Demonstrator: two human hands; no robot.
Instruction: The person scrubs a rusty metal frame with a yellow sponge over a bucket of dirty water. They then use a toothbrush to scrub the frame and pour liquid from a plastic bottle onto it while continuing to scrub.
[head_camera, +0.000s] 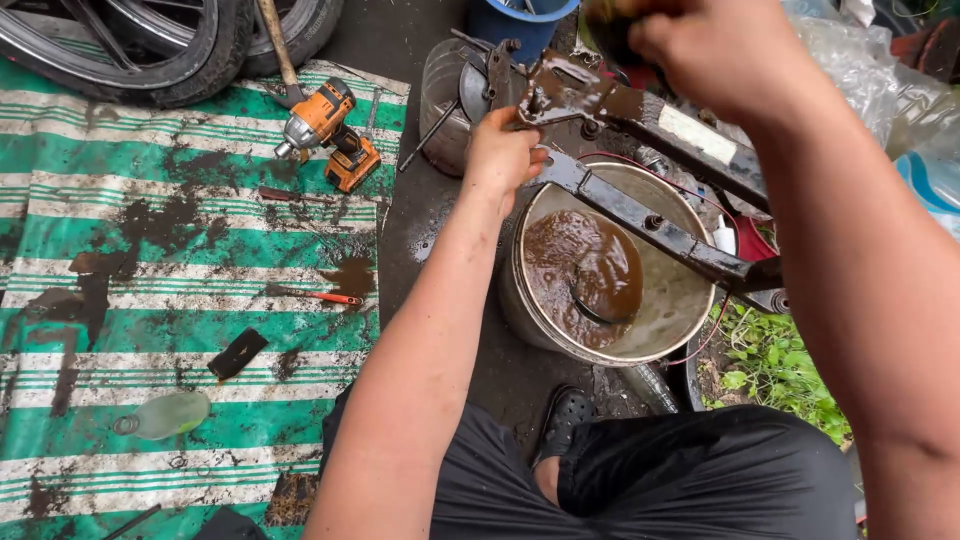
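Rag (608, 28) half-hidden by right hand (725, 55)

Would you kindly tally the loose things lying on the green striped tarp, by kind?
Orange cordless drivers: 1, the orange driver
Red-handled hand tools: 1, the screwdriver
Clear plastic bottles: 1, the bottle lying on its side
Flat black pieces: 1, the black piece
Total: 4 on the tarp; smaller muddy bits are too unclear to count.

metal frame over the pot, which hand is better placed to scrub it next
Right. The right hand is raised over the metal frame with a dark wad in its grip; the left hand is busy steadying the frame's end.
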